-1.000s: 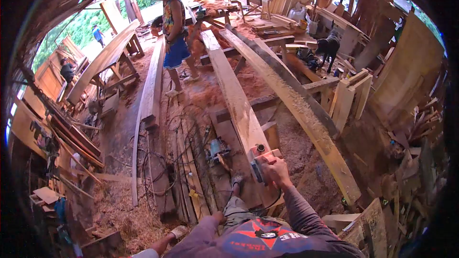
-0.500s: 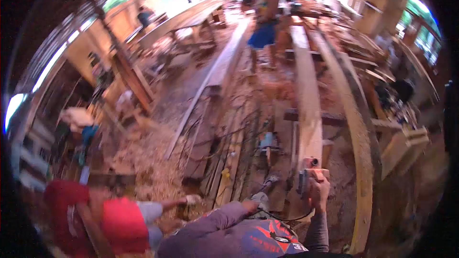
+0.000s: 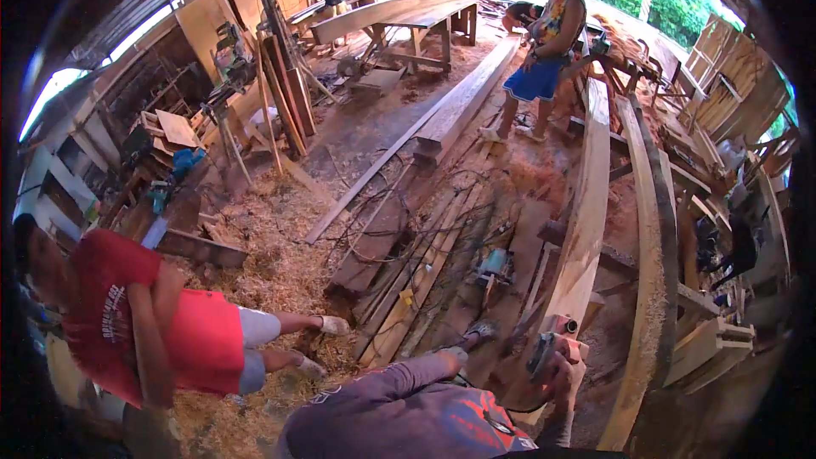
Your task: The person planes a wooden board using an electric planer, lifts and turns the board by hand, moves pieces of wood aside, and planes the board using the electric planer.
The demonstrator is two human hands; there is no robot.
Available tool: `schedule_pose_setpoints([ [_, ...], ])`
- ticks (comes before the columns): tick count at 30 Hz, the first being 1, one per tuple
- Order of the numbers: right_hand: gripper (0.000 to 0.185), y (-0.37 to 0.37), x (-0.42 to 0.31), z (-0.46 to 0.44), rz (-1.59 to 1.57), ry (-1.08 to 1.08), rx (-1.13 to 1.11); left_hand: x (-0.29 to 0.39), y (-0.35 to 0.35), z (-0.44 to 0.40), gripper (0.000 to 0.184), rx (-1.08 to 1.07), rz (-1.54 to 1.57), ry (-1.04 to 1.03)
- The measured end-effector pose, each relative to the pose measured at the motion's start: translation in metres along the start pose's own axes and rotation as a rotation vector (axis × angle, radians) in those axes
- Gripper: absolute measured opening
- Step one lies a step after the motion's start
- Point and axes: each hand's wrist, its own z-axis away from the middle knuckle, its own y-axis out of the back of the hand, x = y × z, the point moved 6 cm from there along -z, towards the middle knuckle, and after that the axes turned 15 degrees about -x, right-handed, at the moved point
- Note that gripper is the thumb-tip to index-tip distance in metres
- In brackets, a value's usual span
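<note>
My right hand [image 3: 559, 378] is wrapped round the handle of a handheld electric planer [image 3: 554, 345], which has a reddish body and a dark round knob at its front. The planer rests on the near end of a long pale board [image 3: 586, 204]. A dark cord hangs from it toward my body. My left arm [image 3: 382, 382], in a grey-purple sleeve, reaches forward beside my leg. Only a bit of my left hand [image 3: 445, 363] shows near my knee, and its fingers cannot be made out.
A second power tool [image 3: 495, 265] sits on the floor among cords and planks. Right of the board runs a curved timber [image 3: 650, 306]. A person in red [image 3: 127, 306] stands at left, arms folded; another in blue shorts [image 3: 537, 76] stands ahead. Shavings [image 3: 280, 263] cover the floor.
My view has turned left and steadied, so the scene sits farther right and looks sharper. The planer stays at the board's near end, under my right hand.
</note>
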Motion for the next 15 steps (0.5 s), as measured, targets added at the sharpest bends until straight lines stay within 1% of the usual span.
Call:
schedule_pose_setpoints([
  [2, 0.039, -0.006, -0.013, 0.005, 0.002, 0.119, 0.005, 0.000, -0.005, -0.005, 0.028, -0.007, 0.006, -0.020],
  [3, 0.038, -0.010, -0.032, 0.007, 0.132, 0.225, 0.020, -0.001, -0.008, -0.008, 0.028, 0.003, 0.011, -0.052],
  [4, 0.038, -0.014, -0.043, 0.009, 0.124, 0.220, 0.023, -0.001, -0.012, -0.010, 0.028, 0.008, 0.014, -0.072],
  [6, 0.011, -0.026, -0.059, 0.023, -0.037, 0.137, 0.023, -0.004, -0.017, -0.018, 0.028, 0.013, 0.019, -0.109],
  [8, 0.009, -0.019, -0.041, 0.017, -0.027, 0.128, 0.008, -0.006, -0.018, -0.018, 0.028, 0.014, 0.027, -0.127],
  [10, 0.035, -0.012, -0.025, 0.008, -0.083, 0.134, 0.021, -0.010, -0.017, -0.016, 0.028, 0.021, 0.052, -0.144],
  [11, 0.034, -0.007, -0.022, 0.006, 0.073, 0.160, 0.038, -0.013, -0.017, -0.014, 0.029, 0.026, 0.072, -0.152],
  [12, 0.034, -0.006, -0.022, 0.010, 0.070, 0.151, 0.047, -0.014, -0.016, -0.011, 0.029, 0.029, 0.088, -0.156],
  [14, 0.037, -0.014, -0.031, 0.015, -0.125, 0.088, -0.009, -0.021, -0.017, -0.004, 0.029, 0.035, 0.115, -0.163],
  [15, 0.037, -0.016, -0.040, 0.020, -0.143, 0.002, -0.077, -0.024, -0.016, -0.001, 0.029, 0.042, 0.127, -0.165],
])
